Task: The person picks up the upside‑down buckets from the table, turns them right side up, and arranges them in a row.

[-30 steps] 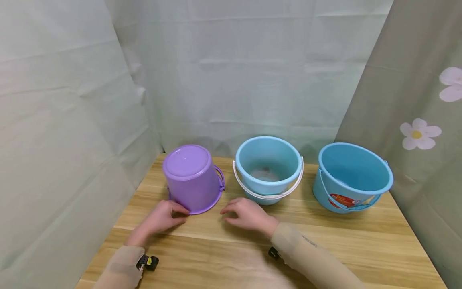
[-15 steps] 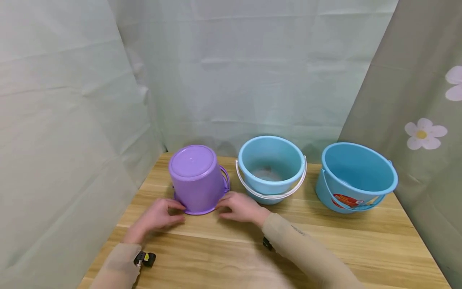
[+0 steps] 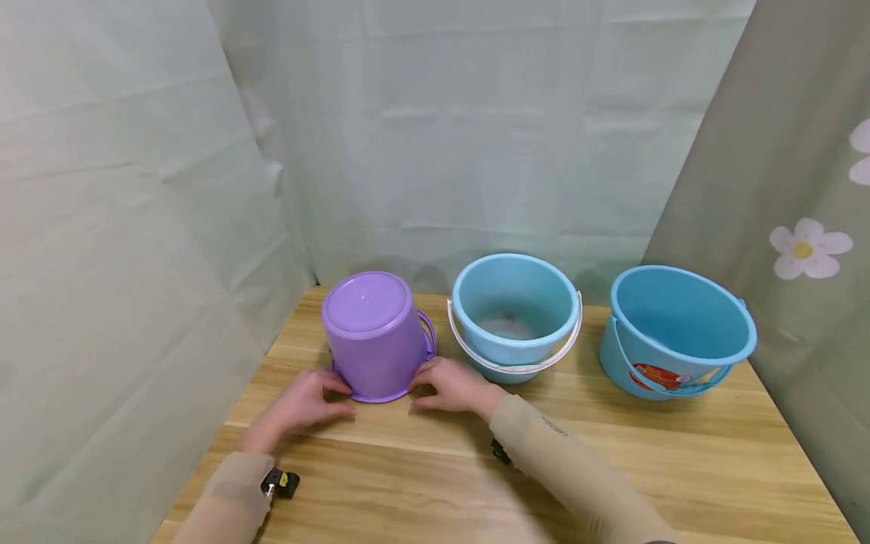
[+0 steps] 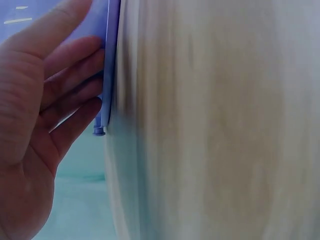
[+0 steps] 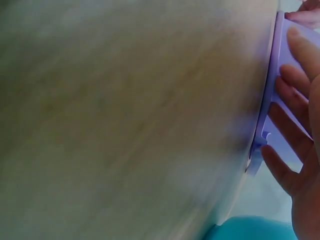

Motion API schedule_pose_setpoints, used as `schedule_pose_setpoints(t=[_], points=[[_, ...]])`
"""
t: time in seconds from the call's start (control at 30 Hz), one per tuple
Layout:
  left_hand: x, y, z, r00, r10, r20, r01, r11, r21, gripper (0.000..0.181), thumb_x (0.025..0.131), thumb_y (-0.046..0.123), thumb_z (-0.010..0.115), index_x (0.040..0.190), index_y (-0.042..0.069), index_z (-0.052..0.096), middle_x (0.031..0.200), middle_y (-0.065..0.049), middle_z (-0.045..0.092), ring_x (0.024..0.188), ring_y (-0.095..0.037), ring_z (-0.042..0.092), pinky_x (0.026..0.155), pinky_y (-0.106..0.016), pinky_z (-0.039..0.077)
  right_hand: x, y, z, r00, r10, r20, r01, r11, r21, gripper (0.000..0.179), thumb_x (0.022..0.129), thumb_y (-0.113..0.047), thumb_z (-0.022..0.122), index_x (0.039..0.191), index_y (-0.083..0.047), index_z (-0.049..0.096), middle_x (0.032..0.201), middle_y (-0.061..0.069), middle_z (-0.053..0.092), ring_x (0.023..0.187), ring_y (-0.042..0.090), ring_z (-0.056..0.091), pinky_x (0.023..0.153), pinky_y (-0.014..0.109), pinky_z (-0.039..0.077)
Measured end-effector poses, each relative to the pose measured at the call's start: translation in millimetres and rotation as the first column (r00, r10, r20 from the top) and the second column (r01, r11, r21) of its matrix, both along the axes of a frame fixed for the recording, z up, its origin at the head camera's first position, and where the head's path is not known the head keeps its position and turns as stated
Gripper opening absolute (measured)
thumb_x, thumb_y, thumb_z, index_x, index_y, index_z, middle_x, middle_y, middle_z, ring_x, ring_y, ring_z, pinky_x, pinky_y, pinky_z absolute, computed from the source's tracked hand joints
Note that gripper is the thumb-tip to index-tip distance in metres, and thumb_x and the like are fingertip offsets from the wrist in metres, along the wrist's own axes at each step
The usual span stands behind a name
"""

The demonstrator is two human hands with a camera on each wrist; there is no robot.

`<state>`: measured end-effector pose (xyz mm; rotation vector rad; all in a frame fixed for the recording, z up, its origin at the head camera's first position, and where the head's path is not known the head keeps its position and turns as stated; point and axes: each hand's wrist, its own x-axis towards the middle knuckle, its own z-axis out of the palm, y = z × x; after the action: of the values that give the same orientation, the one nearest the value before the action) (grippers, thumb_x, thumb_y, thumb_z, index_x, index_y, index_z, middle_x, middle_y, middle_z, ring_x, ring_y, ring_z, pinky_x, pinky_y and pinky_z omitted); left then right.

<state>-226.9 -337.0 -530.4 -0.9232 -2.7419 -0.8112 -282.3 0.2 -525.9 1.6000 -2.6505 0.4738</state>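
A purple bucket [image 3: 374, 340] stands upside down at the left of the table, its base up and its rim on the wood. My left hand [image 3: 306, 404] touches the rim at its near left side; in the left wrist view the fingers [image 4: 75, 65] lie loosely extended along the rim. On the near right side my right hand [image 3: 451, 387] rests against the same rim. Its fingers [image 5: 290, 127] are spread and mostly straight in the right wrist view. The purple handle [image 3: 430, 332] hangs at the bucket's right. Neither hand curls round the bucket.
A light blue bucket [image 3: 515, 351] with a white handle [image 3: 526, 369] stands upright right of the purple one. Farther right is a larger blue bucket [image 3: 632, 363] with a red label. Pale cloth [image 3: 435, 151] hangs behind the wooden table [image 3: 408, 483] and at its left.
My right hand has moved left and come against the purple bucket's rim. The whole scene has shifted slightly to the right in the head view. The left hand stays at the rim.
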Motion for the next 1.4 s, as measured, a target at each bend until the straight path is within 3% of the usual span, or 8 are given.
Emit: schedule_pose_setpoints(t=[0.33,0.63,1.0,1.4], points=[[-5.9,8.7,-0.6,1.000,0.018,0.010,-0.017,1.000,-0.017,0.018,0.078,0.023,0.098,0.083,0.012,0.085,0.082,0.008,0.075,0.076,-0.009,0.069,0.071,-0.035,0.061,2.1,-12.6,-2.0,0.988,-0.098,-0.119,0.102,0.994,0.029,0.027,0.093,-0.051,0.083,0.100,-0.025,0.085,0.097,-0.010,0.073,0.092,0.010,0.068,0.085,0.026,0.056],[-9.1,15.2,1.3,0.996,0.066,0.058,-0.064,0.997,-0.047,0.016,0.077,0.026,0.099,0.078,0.020,0.084,0.079,0.012,0.074,0.075,-0.007,0.068,0.069,-0.031,0.060,9.3,-18.1,3.6,0.973,-0.211,-0.093,0.214,0.977,0.016,0.030,0.084,-0.055,0.089,0.080,-0.027,0.081,0.079,-0.014,0.064,0.073,0.006,0.061,0.067,0.025,0.054],[-8.5,17.0,1.8,0.996,0.081,0.048,-0.077,0.994,-0.079,0.015,0.076,0.020,0.099,0.079,0.017,0.084,0.080,0.009,0.076,0.077,-0.010,0.070,0.071,-0.032,0.061,4.2,-15.0,-0.5,0.982,-0.148,-0.115,0.149,0.989,0.003,0.026,0.088,-0.050,0.088,0.085,-0.025,0.084,0.083,-0.012,0.068,0.078,0.006,0.064,0.072,0.025,0.056],[-6.2,20.2,1.8,0.995,0.097,0.024,-0.095,0.992,-0.083,0.014,0.078,0.019,0.098,0.078,0.018,0.084,0.078,0.011,0.075,0.074,-0.009,0.069,0.068,-0.030,0.060,6.5,-18.7,0.1,0.979,-0.164,-0.124,0.165,0.986,-0.002,0.024,0.092,-0.044,0.085,0.077,-0.026,0.081,0.080,-0.014,0.067,0.076,0.004,0.063,0.067,0.022,0.055]])
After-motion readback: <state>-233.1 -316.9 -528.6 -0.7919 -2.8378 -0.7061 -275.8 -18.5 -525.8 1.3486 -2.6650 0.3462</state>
